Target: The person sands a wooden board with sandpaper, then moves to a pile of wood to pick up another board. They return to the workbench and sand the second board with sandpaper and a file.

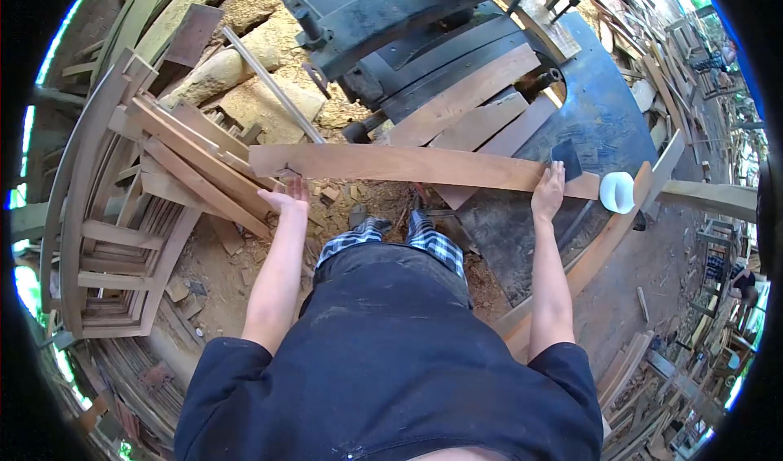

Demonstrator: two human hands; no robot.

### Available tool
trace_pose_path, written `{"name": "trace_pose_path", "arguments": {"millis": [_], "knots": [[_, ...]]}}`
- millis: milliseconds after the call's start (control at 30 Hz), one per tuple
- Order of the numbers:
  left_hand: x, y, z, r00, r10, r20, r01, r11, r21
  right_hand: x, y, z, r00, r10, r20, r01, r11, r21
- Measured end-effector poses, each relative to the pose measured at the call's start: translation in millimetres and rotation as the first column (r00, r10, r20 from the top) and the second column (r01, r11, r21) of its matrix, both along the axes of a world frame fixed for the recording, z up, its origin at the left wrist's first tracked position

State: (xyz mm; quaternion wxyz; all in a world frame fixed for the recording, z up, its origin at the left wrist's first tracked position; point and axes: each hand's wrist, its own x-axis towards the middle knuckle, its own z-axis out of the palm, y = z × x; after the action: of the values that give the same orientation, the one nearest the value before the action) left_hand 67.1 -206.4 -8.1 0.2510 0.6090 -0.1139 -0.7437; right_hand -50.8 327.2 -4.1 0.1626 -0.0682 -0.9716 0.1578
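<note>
A long reddish-brown board (400,165) lies crosswise in front of me. My left hand (287,198) is palm up beneath the board's left part, fingers spread and fingertips near its lower edge; whether it bears the board's weight I cannot tell. Near the right end, my right hand (550,190) rests on the board, its fingers against a dark flat block (566,160). A white round object (617,193) stands just past the board's right end.
A dark metal machine (424,33) with several boards (477,94) on it stands ahead. Stacked wooden frames (122,277) and planks are at left. A blue-black panel (603,94) and a slanting plank (589,261) lie at right. Wood scraps litter the ground.
</note>
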Motion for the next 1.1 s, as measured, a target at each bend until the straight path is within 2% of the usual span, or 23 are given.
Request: {"name": "trace_pose_path", "arguments": {"millis": [67, 100, 167, 200, 300, 333, 400, 433, 467, 533, 600, 667, 733, 767, 800, 833, 867, 933, 967, 1000, 1033, 1067, 1100], "knots": [[17.2, -44.4, -12.4, 0.983, -0.107, 0.146, 0.145, 0.95, -0.275, -5.9, -27.1, -5.8, 0.999, -0.037, -0.023, 0.038, 0.999, 0.015], [22.5, -65.3, -12.1, 0.985, -0.097, 0.146, 0.135, 0.949, -0.285, -4.8, -51.2, -5.2, 0.998, 0.028, -0.056, -0.028, 1.0, -0.013], [25.6, -96.0, -7.2, 0.95, -0.23, 0.213, 0.299, 0.87, -0.393, 7.3, -113.8, 10.2, 0.979, 0.195, -0.058, -0.197, 0.98, -0.037], [24.9, -106.2, -4.8, 0.948, -0.239, 0.211, 0.306, 0.868, -0.391, 16.5, -148.4, 18.7, 0.955, 0.297, -0.026, -0.297, 0.954, -0.036], [17.0, -129.8, -7.3, 0.735, -0.574, 0.359, 0.678, 0.627, -0.385, 45.1, -220.7, 35.6, 0.798, 0.6, -0.054, -0.602, 0.793, -0.088], [12.1, -126.3, -4.0, 0.733, -0.582, 0.354, 0.681, 0.623, -0.385, 52.2, -230.5, 41.3, 0.715, 0.696, -0.059, -0.698, 0.707, -0.118], [-0.6, -109.6, 12.8, 0.557, -0.787, 0.264, 0.797, 0.418, -0.435, 53.7, -221.0, 44.7, 0.693, 0.72, -0.022, -0.72, 0.691, -0.072], [-2.8, -104.2, 16.0, 0.556, -0.791, 0.257, 0.797, 0.419, -0.435, 53.0, -210.4, 46.1, 0.665, 0.746, 0.023, -0.746, 0.666, -0.034], [-4.3, -99.0, 17.6, 0.559, -0.782, 0.274, 0.8, 0.421, -0.429, 49.8, -194.2, 44.5, 0.741, 0.67, 0.043, -0.669, 0.743, -0.028], [-5.6, -93.0, 20.6, 0.564, -0.765, 0.31, 0.805, 0.426, -0.414, 39.1, -151.8, 33.2, 0.876, 0.482, -0.016, -0.482, 0.876, -0.007], [1.0, -95.5, 22.7, 0.571, -0.774, 0.274, 0.801, 0.45, -0.396, 26.3, -112.7, 22.3, 0.976, 0.206, 0.077, -0.204, 0.979, -0.024], [10.2, -97.3, 19.1, 0.596, -0.792, 0.137, 0.758, 0.497, -0.423, 19.7, -102.8, 21.3, 0.994, 0.067, 0.086, -0.071, 0.996, 0.046], [21.6, -103.8, 19.1, 0.541, -0.838, 0.073, 0.786, 0.472, -0.399, 10.4, -121.8, 2.0, 0.998, 0.043, -0.053, -0.037, 0.993, 0.114], [27.7, -106.2, 21.2, 0.487, -0.873, 0.014, 0.809, 0.446, -0.383, 8.3, -143.6, 3.7, 0.983, 0.154, -0.103, -0.142, 0.983, 0.113], [30.1, -105.7, 24.5, 0.486, -0.874, 0.012, 0.811, 0.446, -0.379, 8.9, -175.6, 10.3, 0.975, 0.199, -0.102, -0.184, 0.973, 0.139], [31.3, -104.5, 29.7, 0.46, -0.888, 0.02, 0.83, 0.421, -0.367, 15.3, -210.8, 15.0, 0.94, 0.321, -0.117, -0.298, 0.938, 0.174], [31.0, -104.4, 33.7, 0.429, -0.903, 0.032, 0.849, 0.39, -0.356, 24.3, -250.4, 28.3, 0.917, 0.394, -0.063, -0.387, 0.917, 0.092], [29.6, -110.0, 36.3, 0.407, -0.912, 0.042, 0.862, 0.369, -0.347, 44.5, -317.8, 38.1, 0.823, 0.568, 0.012, -0.568, 0.822, 0.031], [28.2, -113.5, 35.0, 0.377, -0.926, 0.029, 0.877, 0.346, -0.333, 55.4, -345.4, 57.8, 0.783, 0.61, 0.119, -0.61, 0.791, -0.04], [24.8, -114.0, 33.3, 0.346, -0.938, 0.009, 0.89, 0.325, -0.319, 66.4, -364.2, 61.4, 0.77, 0.637, -0.019, -0.636, 0.765, -0.098], [23.4, -114.0, 33.4, 0.361, -0.933, -0.006, 0.89, 0.346, -0.297, 72.7, -375.7, 60.3, 0.729, 0.66, -0.178, -0.668, 0.744, 0.023], [21.6, -115.4, 32.0, 0.341, -0.94, -0.019, 0.898, 0.332, -0.289, 72.6, -366.6, 60.2, 0.743, 0.648, -0.166, -0.653, 0.757, 0.032], [21.7, -118.2, 30.4, 0.33, -0.943, -0.039, 0.9, 0.327, -0.29, 70.7, -352.2, 61.2, 0.752, 0.657, -0.061, -0.659, 0.751, -0.043]]}}
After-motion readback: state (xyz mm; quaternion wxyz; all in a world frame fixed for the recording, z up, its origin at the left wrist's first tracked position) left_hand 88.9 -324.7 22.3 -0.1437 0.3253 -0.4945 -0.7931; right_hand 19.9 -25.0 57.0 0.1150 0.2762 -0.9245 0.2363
